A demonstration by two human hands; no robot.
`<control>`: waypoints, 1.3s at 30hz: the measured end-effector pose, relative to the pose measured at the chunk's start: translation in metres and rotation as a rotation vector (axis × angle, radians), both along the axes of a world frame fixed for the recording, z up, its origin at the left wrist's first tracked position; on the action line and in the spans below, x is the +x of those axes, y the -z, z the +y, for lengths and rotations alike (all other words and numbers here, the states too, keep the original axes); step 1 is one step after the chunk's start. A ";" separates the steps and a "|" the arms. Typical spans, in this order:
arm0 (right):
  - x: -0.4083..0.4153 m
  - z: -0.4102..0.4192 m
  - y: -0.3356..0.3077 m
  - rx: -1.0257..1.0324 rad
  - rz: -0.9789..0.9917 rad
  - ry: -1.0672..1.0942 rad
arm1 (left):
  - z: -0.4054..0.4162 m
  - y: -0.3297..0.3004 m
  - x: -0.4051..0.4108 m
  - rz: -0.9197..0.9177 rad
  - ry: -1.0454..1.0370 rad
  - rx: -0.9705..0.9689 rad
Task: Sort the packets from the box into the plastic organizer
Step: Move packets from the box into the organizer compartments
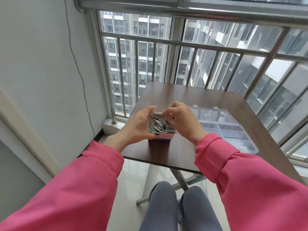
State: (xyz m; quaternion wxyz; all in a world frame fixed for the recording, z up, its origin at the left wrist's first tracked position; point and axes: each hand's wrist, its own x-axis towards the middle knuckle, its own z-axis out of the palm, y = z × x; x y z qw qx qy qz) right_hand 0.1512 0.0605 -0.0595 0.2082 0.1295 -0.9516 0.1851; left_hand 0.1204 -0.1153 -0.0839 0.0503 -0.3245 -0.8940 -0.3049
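Note:
A small pink and blue box (164,137) stands near the left front of the brown table (183,97). It is open at the top and packed with several silver packets (158,125). My left hand (135,125) grips the box's left side. My right hand (182,121) curls around its right side, with fingertips at the far top rim of the box. The clear plastic organizer (233,130) lies open to the right of the box, with its lid folded back and its compartments showing.
A metal railing (200,45) and a window run along the table's far and right sides. A white wall (41,64) with a hanging cable stands to the left. My knees (176,205) sit below the table's front edge, by its folding metal legs.

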 end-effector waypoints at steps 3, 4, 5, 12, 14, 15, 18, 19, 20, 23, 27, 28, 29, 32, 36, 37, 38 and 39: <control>0.002 -0.011 0.003 0.058 0.102 0.034 | -0.004 -0.005 0.002 -0.080 0.002 0.026; 0.002 -0.014 0.003 0.077 0.160 0.050 | -0.004 -0.007 0.002 -0.091 -0.006 0.016; 0.001 -0.016 0.004 0.090 0.207 0.068 | -0.004 -0.009 0.002 -0.101 -0.012 0.004; -0.010 -0.031 -0.005 0.312 0.134 0.145 | 0.000 -0.015 -0.001 -0.105 -0.032 -0.086; -0.013 -0.033 -0.006 0.366 0.120 0.123 | 0.000 -0.016 -0.001 -0.106 -0.027 -0.094; -0.015 -0.033 -0.007 0.379 0.122 0.108 | 0.000 -0.016 -0.001 -0.107 -0.023 -0.094; -0.014 -0.032 -0.015 0.500 0.087 0.087 | 0.000 -0.016 -0.003 -0.114 -0.031 -0.095; -0.013 -0.033 -0.016 0.550 0.086 0.074 | 0.000 -0.016 -0.004 -0.117 -0.035 -0.095; -0.012 -0.033 -0.017 0.589 0.076 0.063 | 0.000 -0.015 -0.004 -0.120 -0.038 -0.093; -0.011 -0.029 -0.019 0.631 0.031 0.038 | 0.002 -0.014 -0.006 -0.117 -0.052 -0.074; -0.014 -0.023 -0.019 0.582 0.021 0.009 | -0.001 -0.014 -0.001 -0.125 0.000 -0.030; -0.014 -0.022 -0.017 0.566 0.021 0.003 | -0.002 -0.013 0.001 -0.106 0.007 0.016; -0.014 -0.021 -0.014 0.537 0.010 -0.001 | -0.002 -0.011 0.002 -0.068 -0.003 0.072; -0.013 -0.018 -0.004 0.401 -0.024 0.006 | -0.002 -0.009 0.004 0.076 -0.084 0.078; -0.012 -0.019 -0.002 0.274 -0.028 0.018 | 0.008 -0.015 0.003 0.092 -0.126 -0.075; -0.011 -0.019 -0.003 0.260 -0.036 0.024 | 0.013 -0.018 0.000 0.090 -0.149 -0.125; -0.011 -0.019 -0.004 0.244 -0.047 0.027 | 0.017 -0.022 -0.003 0.084 -0.173 -0.179; -0.010 -0.019 -0.005 0.228 -0.064 0.028 | 0.021 -0.026 -0.006 0.076 -0.191 -0.232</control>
